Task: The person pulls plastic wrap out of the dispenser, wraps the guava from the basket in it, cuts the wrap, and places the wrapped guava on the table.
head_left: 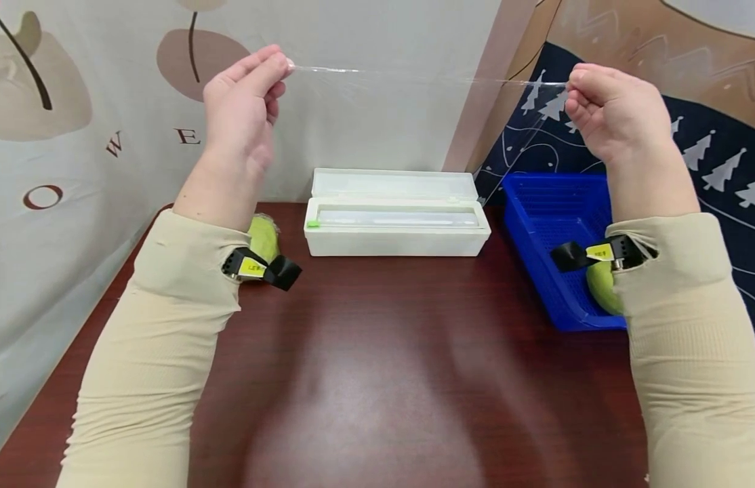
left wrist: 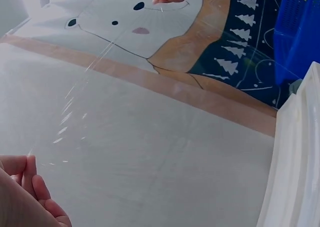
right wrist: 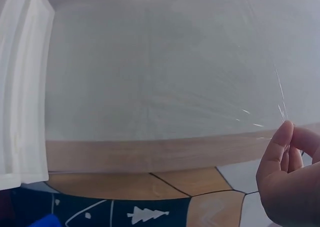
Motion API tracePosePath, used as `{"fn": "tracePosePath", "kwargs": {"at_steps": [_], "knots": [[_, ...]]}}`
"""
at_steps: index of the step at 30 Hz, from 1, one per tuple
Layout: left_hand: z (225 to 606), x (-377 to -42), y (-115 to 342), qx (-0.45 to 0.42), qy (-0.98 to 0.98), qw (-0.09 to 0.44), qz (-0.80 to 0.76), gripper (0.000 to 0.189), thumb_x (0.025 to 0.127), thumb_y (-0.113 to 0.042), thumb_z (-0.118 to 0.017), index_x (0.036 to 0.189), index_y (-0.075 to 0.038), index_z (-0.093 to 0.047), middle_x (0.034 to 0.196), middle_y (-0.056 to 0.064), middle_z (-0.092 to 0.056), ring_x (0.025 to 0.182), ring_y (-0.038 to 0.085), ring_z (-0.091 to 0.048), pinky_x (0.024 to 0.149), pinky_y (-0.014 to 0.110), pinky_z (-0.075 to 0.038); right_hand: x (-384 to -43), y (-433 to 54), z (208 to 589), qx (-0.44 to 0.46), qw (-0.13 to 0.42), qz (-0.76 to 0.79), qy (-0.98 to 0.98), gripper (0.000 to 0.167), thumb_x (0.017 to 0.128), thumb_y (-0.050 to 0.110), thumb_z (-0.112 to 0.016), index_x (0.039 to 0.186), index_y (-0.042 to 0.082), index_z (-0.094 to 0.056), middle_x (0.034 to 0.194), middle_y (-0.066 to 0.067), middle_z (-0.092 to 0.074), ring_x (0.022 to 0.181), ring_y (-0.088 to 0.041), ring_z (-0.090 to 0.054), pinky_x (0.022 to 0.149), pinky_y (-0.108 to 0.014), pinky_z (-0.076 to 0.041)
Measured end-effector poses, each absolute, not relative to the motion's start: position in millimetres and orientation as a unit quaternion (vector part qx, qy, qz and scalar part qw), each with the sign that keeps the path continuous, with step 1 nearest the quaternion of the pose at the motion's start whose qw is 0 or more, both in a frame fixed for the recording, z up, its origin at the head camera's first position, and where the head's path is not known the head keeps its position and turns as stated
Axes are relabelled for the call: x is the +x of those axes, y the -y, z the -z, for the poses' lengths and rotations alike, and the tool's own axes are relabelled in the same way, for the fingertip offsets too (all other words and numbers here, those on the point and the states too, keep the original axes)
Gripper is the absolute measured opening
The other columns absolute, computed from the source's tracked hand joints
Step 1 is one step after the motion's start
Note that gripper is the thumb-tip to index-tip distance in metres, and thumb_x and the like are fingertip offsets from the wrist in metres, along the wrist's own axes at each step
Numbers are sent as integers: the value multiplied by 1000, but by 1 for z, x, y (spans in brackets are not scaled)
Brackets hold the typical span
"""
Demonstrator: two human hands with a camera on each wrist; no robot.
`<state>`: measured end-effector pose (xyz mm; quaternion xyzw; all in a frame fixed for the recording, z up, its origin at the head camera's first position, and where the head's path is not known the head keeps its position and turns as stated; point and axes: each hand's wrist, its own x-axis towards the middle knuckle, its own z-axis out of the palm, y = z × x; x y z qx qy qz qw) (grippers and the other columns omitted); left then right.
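A thin sheet of clear cling film [head_left: 335,70] stretches taut between my two raised hands. My left hand [head_left: 240,108] pinches one corner between thumb and fingertips, and my right hand [head_left: 624,112] pinches the opposite corner at nearly the same height. In the right wrist view, creases in the film fan out from the pinching fingers [right wrist: 282,137]. Below and beyond the hands, a white cling film dispenser box [head_left: 396,244] stands on the table with its lid [head_left: 396,183] raised. A faint film edge slants from near my right hand down toward the box's right end.
A blue basket [head_left: 536,285] stands at the right, with a green fruit [head_left: 603,288] inside, partly hidden by my right sleeve. Another green fruit [head_left: 264,237] sits behind my left wrist. The dark red-brown table [head_left: 377,379] meets a curtain-like cloth [head_left: 377,122] at the back.
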<state>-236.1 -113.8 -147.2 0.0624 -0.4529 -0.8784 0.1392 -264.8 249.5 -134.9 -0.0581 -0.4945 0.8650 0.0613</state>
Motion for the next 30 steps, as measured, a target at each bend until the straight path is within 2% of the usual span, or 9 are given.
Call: {"fn": "tracePosePath", "kwargs": {"at_steps": [5, 9, 14, 16, 19, 21, 24, 26, 30], "knots": [[148, -229, 118, -4, 532, 142, 835, 23, 78, 4, -70, 100, -3, -68, 81, -1, -61, 75, 8, -51, 63, 16, -39, -262, -251, 134, -28, 57, -870, 488, 17, 80, -9, -65, 96, -5, -67, 79, -11, -63, 61, -21, -61, 59, -25, -55], [151, -224, 121, -76, 730, 173, 656, 38, 79, 0, -70, 116, -6, -65, 84, -9, -54, 86, 4, -47, 78, 15, -38, -255, -252, 136, 2, 80, -836, 543, 21, 77, -11, -67, 96, -4, -69, 91, -8, -62, 68, -19, -64, 65, -22, -56], [156, -222, 122, -109, 894, 257, 350, 20, 85, -16, -67, 103, -9, -72, 77, -16, -46, 84, 1, -37, 85, 23, -33, -240, -252, 136, 46, 150, -704, 692, 21, 71, 11, -79, 88, 2, -73, 81, -2, -67, 66, -12, -65, 70, -13, -53], [158, -221, 122, -114, 904, 268, 313, 18, 87, -20, -65, 99, -9, -73, 81, -17, -42, 86, 1, -32, 86, 26, -31, -236, -254, 135, 57, 172, -639, 747, 22, 72, 19, -79, 88, 5, -74, 78, 2, -67, 68, -8, -63, 76, -9, -50], [158, -221, 125, -130, 891, 276, 335, 18, 87, -23, -65, 93, -8, -73, 89, -19, -37, 94, 0, -29, 87, 25, -30, -234, -259, 136, 98, 177, -590, 782, 16, 80, 19, -72, 89, 6, -71, 90, 5, -66, 89, -7, -59, 92, -9, -42], [158, -219, 127, -149, 874, 271, 375, 16, 85, -22, -67, 88, -7, -73, 96, -20, -38, 101, 0, -32, 91, 24, -31, -234, -265, 139, 143, 149, -598, 775, 11, 86, 15, -66, 91, 5, -67, 100, 3, -66, 103, -10, -56, 101, -10, -35], [159, -217, 128, -193, 844, 237, 440, 9, 82, -17, -68, 77, -10, -71, 101, -18, -50, 107, 3, -43, 96, 22, -32, -234, -274, 147, 234, 93, -631, 734, 9, 91, 9, -56, 92, 0, -58, 107, -3, -68, 111, -13, -58, 105, -16, -36], [162, -215, 127, -228, 820, 198, 486, 10, 81, -12, -68, 71, -10, -68, 95, -15, -62, 100, 6, -54, 93, 20, -36, -234, -279, 152, 288, 57, -641, 709, 9, 94, 6, -51, 92, -2, -54, 103, -8, -70, 102, -15, -65, 98, -18, -44], [171, -209, 127, -290, 766, 105, 564, 16, 82, -2, -64, 66, -7, -64, 73, -7, -70, 74, 8, -64, 74, 17, -45, -231, -288, 162, 363, 10, -638, 679, 12, 96, -3, -41, 91, -5, -51, 95, -15, -72, 87, -22, -70, 81, -25, -54]]}}
